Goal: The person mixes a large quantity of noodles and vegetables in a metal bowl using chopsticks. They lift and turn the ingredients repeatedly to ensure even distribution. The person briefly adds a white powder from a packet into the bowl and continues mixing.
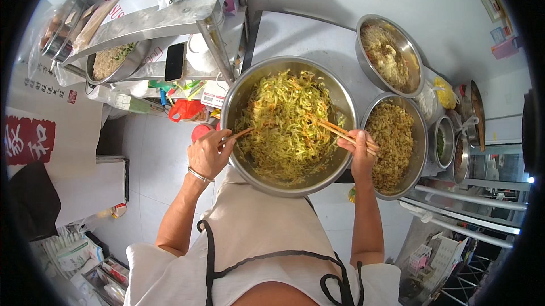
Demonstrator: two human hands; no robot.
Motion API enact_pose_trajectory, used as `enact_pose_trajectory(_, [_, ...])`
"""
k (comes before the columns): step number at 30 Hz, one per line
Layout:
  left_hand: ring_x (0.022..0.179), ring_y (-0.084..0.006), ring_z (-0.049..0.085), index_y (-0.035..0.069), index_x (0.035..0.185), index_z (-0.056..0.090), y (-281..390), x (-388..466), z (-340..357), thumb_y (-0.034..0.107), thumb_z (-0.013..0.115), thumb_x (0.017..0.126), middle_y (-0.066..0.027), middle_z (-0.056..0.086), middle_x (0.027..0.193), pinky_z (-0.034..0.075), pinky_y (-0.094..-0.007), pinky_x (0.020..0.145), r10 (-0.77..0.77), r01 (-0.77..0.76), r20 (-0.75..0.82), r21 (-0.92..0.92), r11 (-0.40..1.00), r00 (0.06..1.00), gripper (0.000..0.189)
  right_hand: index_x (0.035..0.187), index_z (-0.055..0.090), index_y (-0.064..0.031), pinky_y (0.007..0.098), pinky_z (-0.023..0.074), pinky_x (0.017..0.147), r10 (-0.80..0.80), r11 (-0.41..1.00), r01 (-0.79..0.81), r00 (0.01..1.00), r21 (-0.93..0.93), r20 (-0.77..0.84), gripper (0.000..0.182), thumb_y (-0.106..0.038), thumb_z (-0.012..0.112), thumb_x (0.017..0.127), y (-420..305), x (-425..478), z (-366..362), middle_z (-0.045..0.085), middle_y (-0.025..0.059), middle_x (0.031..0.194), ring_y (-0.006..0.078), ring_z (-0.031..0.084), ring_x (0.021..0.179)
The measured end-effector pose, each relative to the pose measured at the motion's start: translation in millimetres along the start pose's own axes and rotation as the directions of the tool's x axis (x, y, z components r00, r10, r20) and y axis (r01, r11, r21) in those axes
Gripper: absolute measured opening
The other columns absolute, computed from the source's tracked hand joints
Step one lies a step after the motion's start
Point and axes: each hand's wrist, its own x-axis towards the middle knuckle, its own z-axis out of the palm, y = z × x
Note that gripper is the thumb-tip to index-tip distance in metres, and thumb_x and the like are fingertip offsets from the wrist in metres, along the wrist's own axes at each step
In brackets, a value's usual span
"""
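Note:
A large steel bowl (288, 192) stands in front of me, filled with a shredded green vegetable mixture (294, 123) with orange shreds. At its left rim, my left hand (211, 148) grips a wooden chopstick or chopsticks (242, 133), whose far end reaches into the shreds; how many it holds is hard to tell. By the right rim, my right hand (360, 149) is closed on wooden chopsticks (336, 128), their tips in the mixture. Near that hand sits a steel bowl of brownish, finely chopped food (389, 146).
Another steel bowl (415, 55) holds noodle-like shreds at the back right, near smaller bowls (443, 142) and a yellow bag (445, 93). A metal shelf (140, 25) rises at the left, bearing a phone (174, 62) and a bowl (140, 59). Below are a scale (212, 99) and red bag (186, 110).

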Motion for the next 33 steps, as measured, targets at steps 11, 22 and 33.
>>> enact_pose_trajectory(11, [0.061,-0.0218,0.066,0.008,0.094,0.072,0,4,3,0.023,0.070,0.083,-0.0065,0.067,0.073,0.051,-0.0349,0.055,0.016,-0.016,0.018,-0.013,1.000,1.000,0.019,0.091,0.058,0.0017,0.0339,0.0633,0.063,0.086,0.954,-0.086,0.996,0.286,0.014,0.030,-0.026,0.051,0.101,-4,6,-25,0.066,0.0132,0.084,0.0206,0.070,0.069])
enact_pose_trajectory(22, [0.061,-0.0215,0.066,0.003,0.093,0.071,3,12,2,0.018,0.069,0.084,-0.0103,0.067,0.073,0.050,-0.0330,0.057,-0.029,0.033,0.061,-0.068,0.997,0.998,0.018,0.088,0.055,-0.0071,0.0309,0.0599,0.054,0.241,0.735,-0.266,0.962,0.624,0.126,0.035,-0.034,0.039,0.105,-55,8,-28,0.058,0.0089,0.079,0.0158,0.062,0.060])
enact_pose_trajectory(33, [0.055,-0.0192,0.063,0.007,0.091,0.072,-2,19,5,0.019,0.071,0.081,-0.0055,0.065,0.068,0.047,-0.0325,0.052,-0.048,0.049,0.068,-0.019,0.999,0.997,0.015,0.090,0.055,-0.0046,0.0270,0.0557,0.045,-0.270,0.436,-0.468,0.746,0.769,0.608,0.042,-0.037,0.033,0.105,-142,11,17,0.053,0.0171,0.088,0.0180,0.062,0.054])
